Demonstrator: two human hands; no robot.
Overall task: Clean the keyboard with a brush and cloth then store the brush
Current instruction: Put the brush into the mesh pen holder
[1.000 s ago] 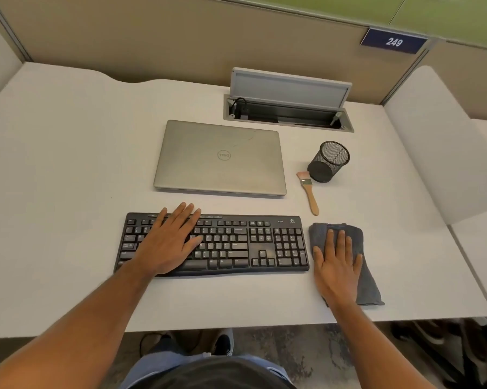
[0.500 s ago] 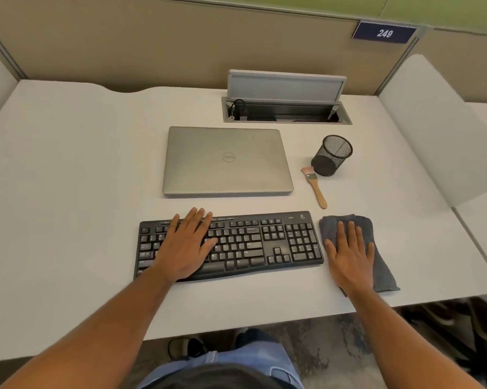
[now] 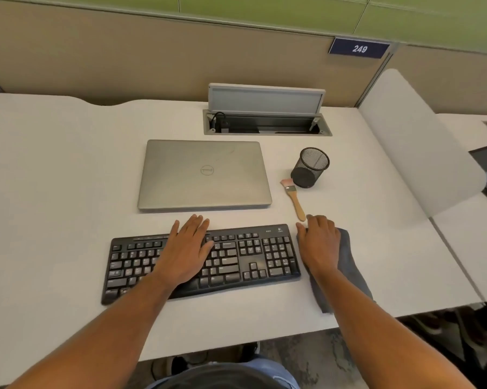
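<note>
Black keyboard point(image 3: 203, 262) lies on the white desk point(image 3: 54, 192), just nearer the person than the closed laptop point(image 3: 204, 175). Left hand point(image 3: 187, 249) rests flat on the keyboard's middle keys, fingers straight, holding nothing. Grey cloth point(image 3: 349, 272) lies just off the keyboard's right end; right hand point(image 3: 319, 242) lies on it, fingers bent, whether pinching the cloth cannot be told. Brush point(image 3: 294, 199) lies beyond the keyboard's right end, handle tip near the right fingertips, bristles beside the mesh cup point(image 3: 311, 167).
</note>
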